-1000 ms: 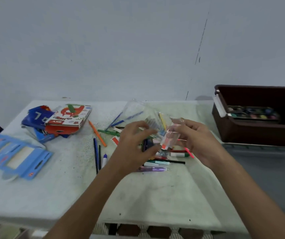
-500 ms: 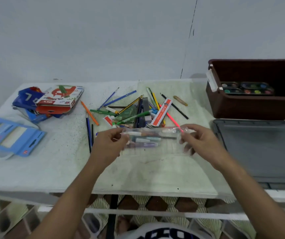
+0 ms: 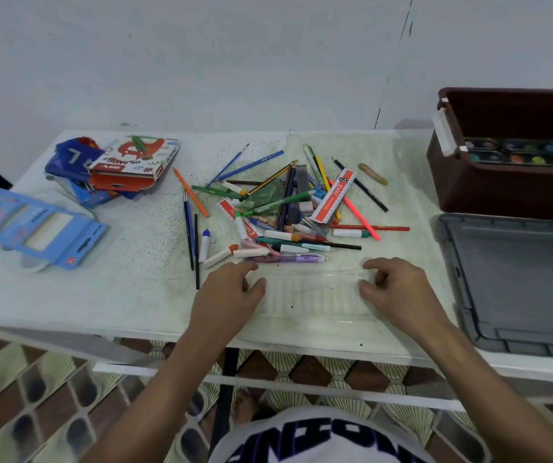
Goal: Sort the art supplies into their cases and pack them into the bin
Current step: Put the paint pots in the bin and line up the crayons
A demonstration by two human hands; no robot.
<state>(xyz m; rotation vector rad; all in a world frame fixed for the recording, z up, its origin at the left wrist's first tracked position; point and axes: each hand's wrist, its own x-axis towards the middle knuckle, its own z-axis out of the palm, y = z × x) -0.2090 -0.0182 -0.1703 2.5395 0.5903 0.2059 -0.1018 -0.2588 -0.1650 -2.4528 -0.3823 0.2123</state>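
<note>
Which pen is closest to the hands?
The purple pen. It lies sideways at the pile's near edge, just beyond the left hand fingertips; the other pens and pencils lie farther back.

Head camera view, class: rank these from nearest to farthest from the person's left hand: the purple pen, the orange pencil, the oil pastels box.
Measured from the left hand:
1. Purple pen, just beyond the fingertips, slightly right.
2. Orange pencil, farther back, left of the pile.
3. Oil pastels box, at the table's far left.
</note>
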